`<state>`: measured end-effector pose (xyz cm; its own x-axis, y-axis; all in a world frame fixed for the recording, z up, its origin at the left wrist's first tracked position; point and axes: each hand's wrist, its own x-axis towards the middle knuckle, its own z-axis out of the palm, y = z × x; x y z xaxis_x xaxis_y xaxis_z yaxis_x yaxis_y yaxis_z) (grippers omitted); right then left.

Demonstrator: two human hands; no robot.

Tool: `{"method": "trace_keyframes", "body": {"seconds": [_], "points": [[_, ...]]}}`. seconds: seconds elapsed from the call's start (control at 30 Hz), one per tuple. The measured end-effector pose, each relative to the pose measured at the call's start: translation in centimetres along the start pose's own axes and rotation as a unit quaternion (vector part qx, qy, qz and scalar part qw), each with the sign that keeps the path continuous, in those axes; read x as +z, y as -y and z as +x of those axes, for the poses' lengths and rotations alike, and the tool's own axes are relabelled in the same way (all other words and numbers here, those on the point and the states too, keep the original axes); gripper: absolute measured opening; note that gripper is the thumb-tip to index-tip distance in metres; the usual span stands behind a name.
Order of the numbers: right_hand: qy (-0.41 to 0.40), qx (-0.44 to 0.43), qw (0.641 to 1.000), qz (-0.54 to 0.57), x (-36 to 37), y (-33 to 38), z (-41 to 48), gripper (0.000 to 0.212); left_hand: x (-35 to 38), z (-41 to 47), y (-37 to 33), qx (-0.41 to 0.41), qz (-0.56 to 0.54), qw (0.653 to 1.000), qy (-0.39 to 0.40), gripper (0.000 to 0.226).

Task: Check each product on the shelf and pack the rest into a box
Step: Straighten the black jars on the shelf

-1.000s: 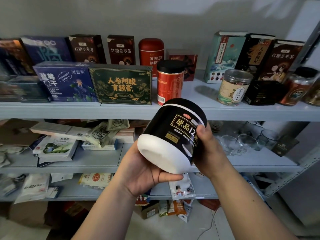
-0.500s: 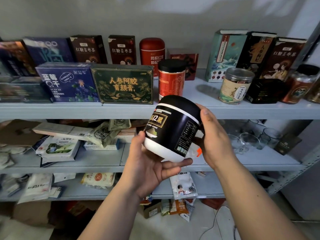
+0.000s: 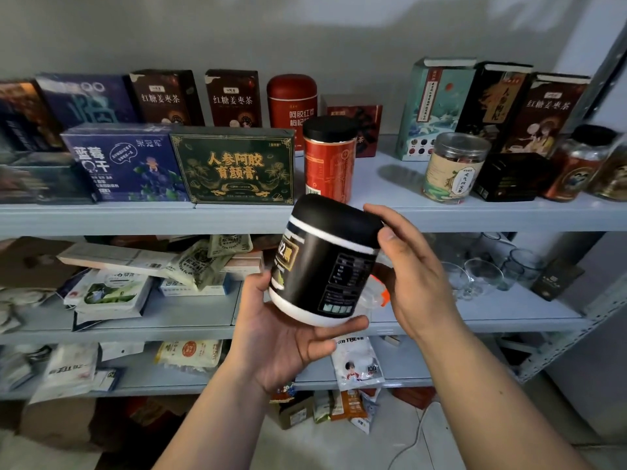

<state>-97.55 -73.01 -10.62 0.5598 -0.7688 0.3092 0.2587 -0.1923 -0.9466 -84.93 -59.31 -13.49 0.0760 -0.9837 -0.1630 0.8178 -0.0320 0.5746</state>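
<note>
A black jar with a white base and black lid (image 3: 325, 262) is held upright in front of the grey shelf (image 3: 101, 215), its printed back label facing me. My left hand (image 3: 288, 337) cups it from below, thumb curled round the white bottom. My right hand (image 3: 417, 273) holds its right side, thumb pressed near the lid. On the top shelf stand a red canister with a black lid (image 3: 329, 157), a green box with gold lettering (image 3: 234, 166), a blue box (image 3: 125, 164) and a clear jar (image 3: 453, 167).
Brown tea boxes (image 3: 234, 98) and tall cartons (image 3: 437, 103) line the wall. The middle shelf carries loose packets (image 3: 112, 293) at left and glass cups (image 3: 481, 276) at right. Bags (image 3: 356, 364) hang off the lower shelf; cardboard lies on the floor (image 3: 57, 425).
The jar has been tipped from lying with its base toward me to upright and turned, so the front label has swung left and the back label shows. Both hands shifted around it.
</note>
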Motion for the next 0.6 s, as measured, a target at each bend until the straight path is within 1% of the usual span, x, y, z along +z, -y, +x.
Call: {"method": "trace_keyframes", "body": {"seconds": [0.07,0.13,0.2,0.3,0.37,0.43,0.5,0.57,0.6], "points": [[0.020,-0.029,0.999,-0.009,-0.2,-0.2,-0.4,0.033,-0.5,0.1,0.1,0.032,-0.021,0.999,0.000,0.078],[0.041,-0.056,0.997,-0.036,-0.4,-0.1,-0.9,0.031,-0.7,0.5,0.2,0.064,-0.039,0.997,-0.032,0.077],[0.070,-0.060,0.994,-0.066,-0.4,0.1,-1.4,0.030,-0.8,0.8,0.1,0.105,-0.042,0.991,-0.073,0.081],[0.121,-0.052,0.982,-0.133,-0.3,0.5,-1.8,0.048,-1.6,0.9,-0.1,0.168,-0.006,0.983,-0.080,0.102],[0.145,-0.028,0.968,-0.204,-0.1,1.3,-1.8,0.069,-1.8,0.8,-0.1,0.204,0.024,0.975,-0.085,0.110],[0.157,0.003,0.946,-0.285,0.0,2.1,-1.6,0.090,-2.1,0.9,0.0,0.240,0.054,0.965,-0.095,0.111],[0.169,0.034,0.922,-0.347,0.1,2.8,-1.5,0.103,-2.0,1.0,0.2,0.270,0.086,0.955,-0.091,0.109],[0.172,0.043,0.908,-0.381,0.3,3.4,-1.5,0.105,-1.8,1.1,0.4,0.285,0.093,0.950,-0.084,0.106],[0.173,0.038,0.904,-0.389,0.4,3.5,-1.5,0.104,-1.8,1.2,0.6,0.289,0.086,0.949,-0.090,0.100]]}}
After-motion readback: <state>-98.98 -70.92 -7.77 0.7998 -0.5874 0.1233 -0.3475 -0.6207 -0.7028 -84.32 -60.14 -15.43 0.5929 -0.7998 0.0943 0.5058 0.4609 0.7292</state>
